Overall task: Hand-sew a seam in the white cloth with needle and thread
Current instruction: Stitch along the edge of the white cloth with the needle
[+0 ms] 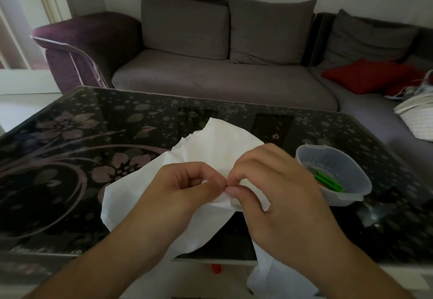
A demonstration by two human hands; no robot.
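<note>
A crumpled white cloth [210, 149] lies across the dark glass table [70, 149] and hangs over its near edge. My left hand [180, 188] grips a fold of the cloth with curled fingers. My right hand [269, 181] pinches the cloth's edge between thumb and forefinger, right beside the left hand's fingertips. Whether a needle or thread sits in that pinch is too small to tell.
A clear plastic bowl [337, 172] with a green-handled tool [328, 181] stands at the right of the table. Behind is a grey sofa [222, 81] with a red cushion [365, 76]. Striped fabric [419, 116] lies at the far right.
</note>
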